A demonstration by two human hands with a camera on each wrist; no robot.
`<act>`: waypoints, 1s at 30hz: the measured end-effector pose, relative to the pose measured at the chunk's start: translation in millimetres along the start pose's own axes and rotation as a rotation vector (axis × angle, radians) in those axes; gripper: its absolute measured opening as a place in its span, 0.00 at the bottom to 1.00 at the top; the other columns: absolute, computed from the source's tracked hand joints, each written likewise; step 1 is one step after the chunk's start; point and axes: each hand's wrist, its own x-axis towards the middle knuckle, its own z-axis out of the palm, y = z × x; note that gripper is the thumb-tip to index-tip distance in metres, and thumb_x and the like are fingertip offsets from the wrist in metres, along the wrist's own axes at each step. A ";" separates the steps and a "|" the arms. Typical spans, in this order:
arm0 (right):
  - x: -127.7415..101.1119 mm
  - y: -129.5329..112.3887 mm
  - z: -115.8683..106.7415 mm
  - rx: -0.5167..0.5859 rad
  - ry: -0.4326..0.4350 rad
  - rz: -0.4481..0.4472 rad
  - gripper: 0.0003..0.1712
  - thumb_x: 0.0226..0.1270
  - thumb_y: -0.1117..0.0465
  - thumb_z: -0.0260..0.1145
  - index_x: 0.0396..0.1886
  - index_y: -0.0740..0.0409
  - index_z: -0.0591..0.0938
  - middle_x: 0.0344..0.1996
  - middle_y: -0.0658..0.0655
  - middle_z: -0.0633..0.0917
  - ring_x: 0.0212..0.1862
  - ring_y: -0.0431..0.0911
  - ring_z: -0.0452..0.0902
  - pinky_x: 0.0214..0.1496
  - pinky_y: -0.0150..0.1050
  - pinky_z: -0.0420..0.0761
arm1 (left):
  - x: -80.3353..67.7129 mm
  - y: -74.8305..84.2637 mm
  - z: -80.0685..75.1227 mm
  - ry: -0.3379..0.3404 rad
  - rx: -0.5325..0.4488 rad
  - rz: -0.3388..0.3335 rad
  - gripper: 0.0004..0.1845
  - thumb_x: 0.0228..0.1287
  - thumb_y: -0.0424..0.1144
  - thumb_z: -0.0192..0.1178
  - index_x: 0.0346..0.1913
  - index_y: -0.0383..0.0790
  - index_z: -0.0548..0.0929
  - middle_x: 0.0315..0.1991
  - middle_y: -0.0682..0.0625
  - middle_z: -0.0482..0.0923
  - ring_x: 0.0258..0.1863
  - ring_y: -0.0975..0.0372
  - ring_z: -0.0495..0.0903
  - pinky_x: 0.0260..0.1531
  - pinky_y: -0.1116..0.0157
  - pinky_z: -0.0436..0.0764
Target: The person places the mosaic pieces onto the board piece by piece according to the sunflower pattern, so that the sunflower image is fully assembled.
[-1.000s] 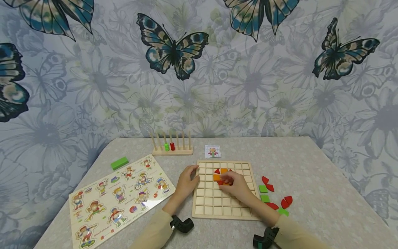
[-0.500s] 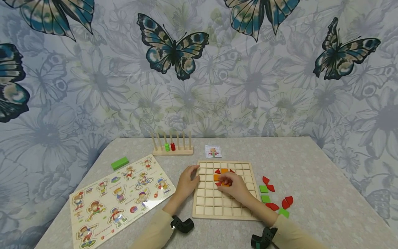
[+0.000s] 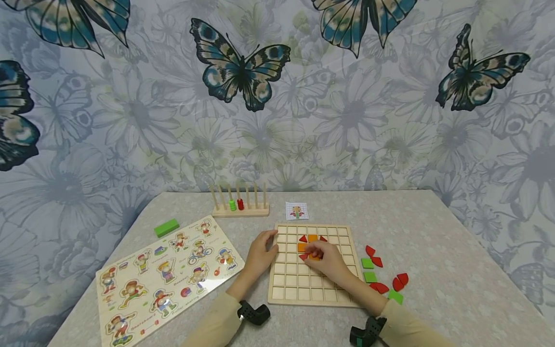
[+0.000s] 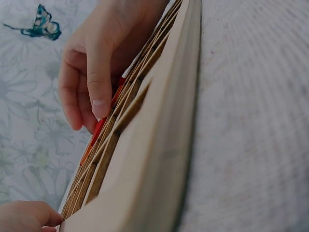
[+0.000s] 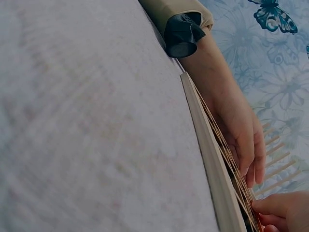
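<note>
A wooden grid board [image 3: 295, 293] lies on the table with small orange squares [image 3: 312, 238] and red pieces [image 3: 303, 238] set in its cells. My left hand [image 3: 261, 253] rests along the board's left edge, thumb and fingers touching the frame near the far corner. Over the middle of the board, my right hand [image 3: 327, 260] pinches a small red piece [image 3: 303, 257] down at a cell, its thumb and fingertips covering part of it. In the left wrist view the right hand [image 4: 96, 72] is close over the grid, with red showing by the fingertips.
Loose red petal-shaped pieces [image 3: 402, 278] and green squares [image 3: 367, 263] lie right of the board. Behind it is a pattern card [image 3: 297, 211]. At the back left stand a peg rack [image 3: 256, 212] and a green block [image 3: 166, 227], near a picture puzzle board [image 3: 147, 313].
My right hand has shifted slightly left and nearer with the red piece, uncovering a red piece at the upper right. The left hand has stayed at the board's edge.
</note>
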 end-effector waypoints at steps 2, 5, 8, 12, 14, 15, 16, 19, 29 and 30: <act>-0.3 -0.3 0.3 -0.006 -0.001 -0.001 0.11 0.53 0.67 0.72 0.38 0.62 0.84 0.31 0.55 0.84 0.30 0.36 0.72 0.33 0.26 0.76 | -0.2 -0.3 0.1 0.001 0.000 -0.002 0.22 0.58 0.28 0.58 0.58 0.30 0.75 0.54 0.38 0.78 0.59 0.48 0.76 0.59 0.51 0.75; -0.5 0.2 0.7 0.004 -0.002 -0.008 0.11 0.53 0.67 0.71 0.39 0.62 0.84 0.31 0.55 0.84 0.31 0.36 0.72 0.33 0.26 0.76 | -0.2 -0.8 0.1 0.003 -0.004 -0.006 0.22 0.59 0.28 0.57 0.58 0.31 0.75 0.54 0.39 0.78 0.59 0.49 0.76 0.59 0.51 0.75; -0.6 0.4 0.4 0.010 -0.003 -0.020 0.12 0.53 0.68 0.71 0.39 0.63 0.84 0.32 0.56 0.84 0.31 0.37 0.72 0.33 0.27 0.76 | -0.6 -0.2 -0.2 0.006 0.000 -0.001 0.21 0.59 0.29 0.57 0.58 0.31 0.76 0.54 0.38 0.78 0.58 0.49 0.76 0.59 0.51 0.75; -0.8 -0.2 -0.7 0.011 -0.003 -0.028 0.12 0.53 0.68 0.71 0.39 0.63 0.84 0.32 0.57 0.84 0.31 0.38 0.73 0.33 0.27 0.76 | -0.8 1.2 -0.6 0.009 0.004 0.003 0.22 0.58 0.29 0.58 0.57 0.31 0.76 0.54 0.38 0.78 0.58 0.49 0.76 0.58 0.51 0.76; -1.0 -0.7 -1.0 0.016 -0.001 -0.027 0.12 0.53 0.69 0.71 0.39 0.63 0.84 0.32 0.57 0.84 0.31 0.39 0.73 0.33 0.27 0.76 | -0.5 1.2 -0.5 0.007 0.003 0.001 0.22 0.58 0.29 0.58 0.57 0.31 0.76 0.54 0.38 0.78 0.58 0.49 0.76 0.58 0.51 0.76; -1.0 -1.0 -1.2 0.018 0.001 -0.026 0.12 0.53 0.69 0.71 0.39 0.63 0.84 0.32 0.57 0.84 0.31 0.39 0.73 0.33 0.27 0.75 | -0.4 1.3 -0.6 0.005 0.001 0.000 0.22 0.58 0.29 0.58 0.57 0.31 0.76 0.54 0.38 0.78 0.58 0.49 0.76 0.58 0.51 0.76; -1.0 -1.2 -1.3 0.019 0.002 -0.024 0.12 0.53 0.69 0.71 0.39 0.63 0.84 0.31 0.57 0.84 0.31 0.39 0.73 0.32 0.27 0.75 | -0.3 1.2 -0.7 0.004 0.000 0.000 0.22 0.58 0.29 0.58 0.58 0.31 0.76 0.54 0.38 0.78 0.58 0.49 0.76 0.58 0.51 0.76; -0.8 -1.4 -1.1 0.018 0.004 -0.019 0.11 0.53 0.69 0.71 0.38 0.63 0.84 0.31 0.57 0.84 0.31 0.39 0.73 0.32 0.27 0.75 | 0.0 1.0 -1.0 0.002 -0.004 -0.004 0.22 0.59 0.29 0.57 0.58 0.31 0.75 0.54 0.39 0.78 0.59 0.49 0.75 0.59 0.51 0.75; -0.3 1.4 -1.4 0.034 0.004 -0.030 0.11 0.55 0.68 0.70 0.39 0.63 0.84 0.32 0.57 0.85 0.31 0.35 0.73 0.32 0.27 0.76 | 0.8 -1.3 0.5 0.005 0.013 0.009 0.22 0.59 0.29 0.57 0.57 0.31 0.76 0.54 0.39 0.78 0.58 0.49 0.76 0.58 0.51 0.76; -0.1 1.8 -1.6 0.036 0.009 -0.027 0.10 0.55 0.68 0.70 0.39 0.63 0.84 0.32 0.57 0.85 0.30 0.34 0.73 0.32 0.26 0.76 | 0.8 -1.4 0.5 0.004 0.013 0.007 0.22 0.59 0.29 0.57 0.58 0.31 0.76 0.54 0.39 0.78 0.58 0.49 0.76 0.58 0.50 0.76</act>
